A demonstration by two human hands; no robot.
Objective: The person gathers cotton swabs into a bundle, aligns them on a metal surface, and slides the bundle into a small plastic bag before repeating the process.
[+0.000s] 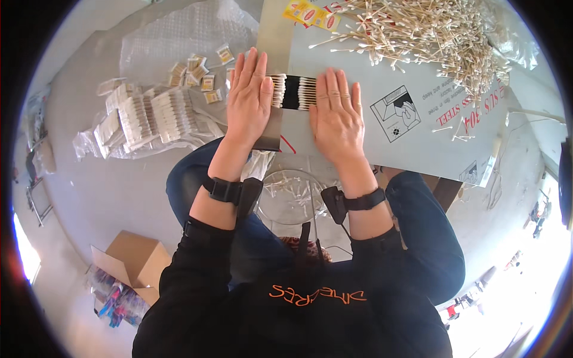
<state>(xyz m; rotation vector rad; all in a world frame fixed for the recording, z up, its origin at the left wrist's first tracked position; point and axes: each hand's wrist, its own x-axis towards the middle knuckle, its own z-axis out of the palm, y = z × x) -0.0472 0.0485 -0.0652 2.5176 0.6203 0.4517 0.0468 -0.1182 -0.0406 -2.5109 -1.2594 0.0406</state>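
Note:
My left hand (248, 98) and my right hand (337, 113) lie flat, palms down, fingers together, on a grey sheet-metal board (418, 137) across my lap. Between the hands sits a tidy row of cotton swabs (292, 91) with white tips and a dark band across the middle. Both hands press against the ends of that row. A big loose heap of wooden-stick cotton swabs (436, 36) covers the board's far right. A few stray swabs (456, 134) lie near the board's printed marks.
Packed swab bundles in clear bags (143, 116) and small packets (200, 71) lie on plastic sheeting at the left. A clear round bowl (292, 194) with a few swabs sits between my knees. An open cardboard box (134, 262) with coloured items stands lower left.

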